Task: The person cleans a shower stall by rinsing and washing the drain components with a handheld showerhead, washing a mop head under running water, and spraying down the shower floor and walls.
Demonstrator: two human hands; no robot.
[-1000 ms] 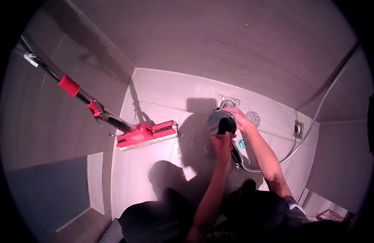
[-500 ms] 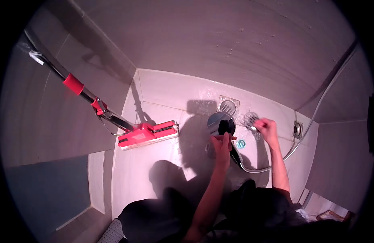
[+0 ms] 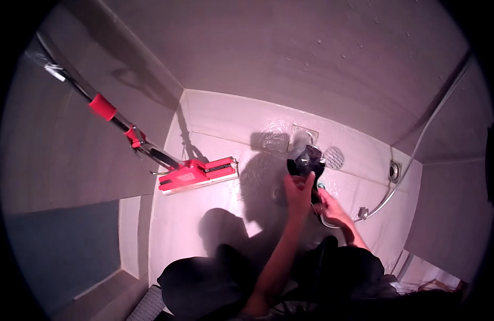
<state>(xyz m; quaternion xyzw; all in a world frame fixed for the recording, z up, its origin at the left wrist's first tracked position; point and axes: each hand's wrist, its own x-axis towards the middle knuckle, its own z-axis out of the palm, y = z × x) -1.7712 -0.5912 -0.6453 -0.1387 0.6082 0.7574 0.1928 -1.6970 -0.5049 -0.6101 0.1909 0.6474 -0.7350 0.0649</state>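
A black shower head [image 3: 310, 156] is gripped near its neck by my left hand [image 3: 299, 193], above the pale tiled floor. Its front is tilted, and water sprays near the square floor drain [image 3: 306, 132] beyond it. Close against the handle on the right side is my right hand [image 3: 332, 209]. Its fingers are blurred and partly hidden, so whether they grip the handle does not show. Just above those fingertips a small teal round piece [image 3: 321, 186] is partly visible. A round slotted drain grate [image 3: 334, 158] lies on the wet floor, apart from both hands.
To the left, a red flat mop [image 3: 196, 174] leans with its head on the floor. The shower hose [image 3: 399, 184] curves up along the right wall, past a round metal fitting [image 3: 394, 171]. A small metal piece [image 3: 363, 212] sits by the hose. Tiled walls enclose the corner.
My right hand has moved from the round grate down and left to beside the shower head's handle. My left hand has shifted slightly right, and the shower head has turned, its round mirror-like face no longer showing.
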